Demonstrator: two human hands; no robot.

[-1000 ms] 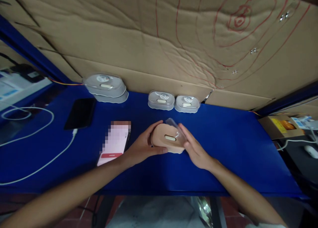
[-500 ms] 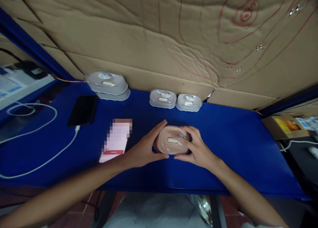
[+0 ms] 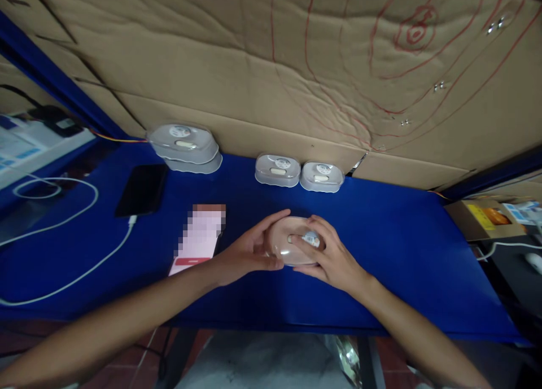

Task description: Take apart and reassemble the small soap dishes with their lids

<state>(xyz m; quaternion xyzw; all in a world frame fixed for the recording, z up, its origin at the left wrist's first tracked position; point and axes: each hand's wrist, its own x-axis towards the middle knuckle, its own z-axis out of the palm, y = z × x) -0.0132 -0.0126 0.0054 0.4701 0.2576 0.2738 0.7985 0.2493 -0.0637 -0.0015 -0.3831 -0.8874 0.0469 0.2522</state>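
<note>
I have a pinkish container (image 3: 282, 248) between my two hands, over the near middle of the blue table (image 3: 381, 242). My left hand (image 3: 249, 250) is curved partly open round its left end, the thumb on the near side and the fingers on the far side. My right hand (image 3: 334, 256) is half closed over the right end, with one finger lying across the clear top beside a round sticker (image 3: 311, 239). Just left of my left hand lies a phone with a lit screen (image 3: 199, 234), and farther left a dark phone (image 3: 141, 189) with a white cable (image 3: 114, 259) plugged into it. Along the far edge, by the cardboard wall (image 3: 190, 56), two grey containers (image 3: 277, 177) (image 3: 322, 184) sit side by side, and a stack of grey containers (image 3: 186, 152) stands to their left. An open cardboard box (image 3: 478, 222) is at the right.
</note>
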